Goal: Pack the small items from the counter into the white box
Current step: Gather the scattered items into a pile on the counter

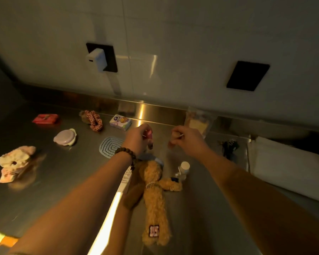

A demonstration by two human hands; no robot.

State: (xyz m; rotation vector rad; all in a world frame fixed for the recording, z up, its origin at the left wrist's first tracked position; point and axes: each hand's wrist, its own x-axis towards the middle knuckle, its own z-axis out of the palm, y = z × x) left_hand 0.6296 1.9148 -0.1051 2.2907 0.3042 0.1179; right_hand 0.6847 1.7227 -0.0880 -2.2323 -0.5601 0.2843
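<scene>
Here, line by line:
Left hand [136, 138]: raised above the counter [63, 181], fingers curled closed around a small pink item [149, 134]; a beaded bracelet [126, 153] on the wrist.
Right hand [187, 138]: at 3 o'clock of the left hand, near it but apart; fingers pinched closed on a thin pale stick [180, 135], though the blur leaves unclear what it is.
White box [287, 168]: at the right edge of the counter, at 4 o'clock of the right hand, well apart.
Teddy bear [155, 199]: lying flat between the forearms, at 6 o'clock of the hands.
Small bottle [183, 169]: just beside the bear's head, at 3 o'clock.
Blue mat [110, 146]: at 9 o'clock of the left wrist.
Lidded bowl [65, 137]: at 9 o'clock of the mat.
Red packet [45, 118]: at 11 o'clock of the bowl.
Rope toy [92, 119]: near the back wall.
Carton [120, 122]: at 3 o'clock of the rope toy.
</scene>
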